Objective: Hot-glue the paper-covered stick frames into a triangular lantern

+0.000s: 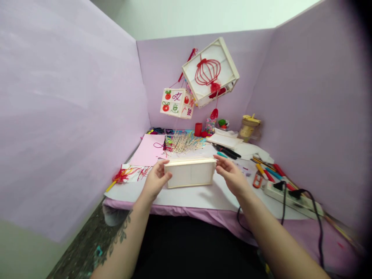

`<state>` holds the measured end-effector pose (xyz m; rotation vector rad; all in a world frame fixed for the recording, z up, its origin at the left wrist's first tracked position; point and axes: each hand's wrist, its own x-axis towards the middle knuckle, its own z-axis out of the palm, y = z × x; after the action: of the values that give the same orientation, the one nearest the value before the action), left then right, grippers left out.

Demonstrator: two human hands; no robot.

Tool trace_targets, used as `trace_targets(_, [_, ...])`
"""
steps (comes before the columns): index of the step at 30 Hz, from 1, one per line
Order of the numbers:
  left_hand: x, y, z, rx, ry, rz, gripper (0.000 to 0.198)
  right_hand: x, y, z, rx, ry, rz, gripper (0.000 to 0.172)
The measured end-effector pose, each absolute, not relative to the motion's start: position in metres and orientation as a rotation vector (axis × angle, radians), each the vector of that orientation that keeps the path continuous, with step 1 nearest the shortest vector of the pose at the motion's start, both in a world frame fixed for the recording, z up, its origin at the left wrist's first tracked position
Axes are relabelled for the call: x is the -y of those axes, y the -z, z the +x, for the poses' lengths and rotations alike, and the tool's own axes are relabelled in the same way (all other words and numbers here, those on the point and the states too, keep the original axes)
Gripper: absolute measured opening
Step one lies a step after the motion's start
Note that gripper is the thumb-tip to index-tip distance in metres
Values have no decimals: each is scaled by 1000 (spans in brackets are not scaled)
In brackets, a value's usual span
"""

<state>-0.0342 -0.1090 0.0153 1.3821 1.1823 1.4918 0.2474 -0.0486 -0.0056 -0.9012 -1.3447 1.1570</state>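
A white paper-covered lantern frame (190, 174) with pale wooden edges is tilted in front of me, above the white sheet on the table. At its left end, my left hand (157, 178) grips the edge, thumb on the near face and fingers behind. My right hand (231, 174) is at the opposite end, fingertips at the top right corner and thumb close to the side. The far side of the frame is hidden from me.
Finished lanterns (210, 73) hang at the back. Thin wooden sticks (183, 142), pink paper (148, 149) and red strings (121, 175) lie left. Pliers (226, 151), markers (265, 172), a corded power strip (293, 199) and a drink cup (249, 127) are right. Purple partitions enclose the table.
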Motion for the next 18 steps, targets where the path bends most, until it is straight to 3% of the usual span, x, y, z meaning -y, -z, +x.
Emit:
trace_targets(4, [117, -12, -30, -1233, -1457, 1323, 64, 65, 11, 250, 1370, -1141, -918, 59])
trace_targets(12, [119, -13, -34, -1541, -1428, 1577, 32, 76, 3, 254, 1604, -782, -1118, 35])
trace_targets(18, [110, -14, -29, -1307, -1379, 1314, 34, 74, -19, 232, 1802, -643, -1080, 27])
